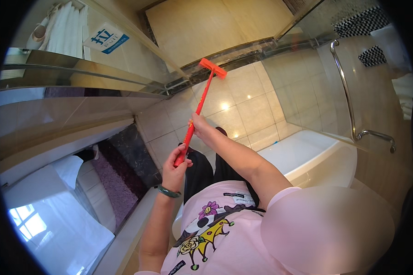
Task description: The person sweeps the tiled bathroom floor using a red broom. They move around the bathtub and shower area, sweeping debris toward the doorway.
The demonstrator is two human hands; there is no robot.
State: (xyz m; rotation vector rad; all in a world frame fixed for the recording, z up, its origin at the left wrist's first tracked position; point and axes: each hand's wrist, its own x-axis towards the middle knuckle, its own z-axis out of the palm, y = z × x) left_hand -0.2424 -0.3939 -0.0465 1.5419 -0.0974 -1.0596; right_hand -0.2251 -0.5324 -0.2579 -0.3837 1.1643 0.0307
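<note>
Both of my hands are on the red handle of a long floor scrub brush (201, 99). My left hand (177, 166), with a dark green bangle at the wrist, is wrapped around the handle's near end. Farther up the handle, my right hand (199, 126) grips it. The brush's red head (213, 68) with short bristles is at the far end, beside the dark marble threshold (234, 62). From this angle I cannot tell whether the bristles touch the floor. Beige floor tiles (223, 99) lie under the brush.
A white bathtub (306, 154) stands at the right, near a glass panel with a chrome bar (344, 82). Left is a glass door with a sign (106, 38), with a hair dryer (38, 32) behind it. Lower left, a purple rug (115, 192) lies beyond a ledge.
</note>
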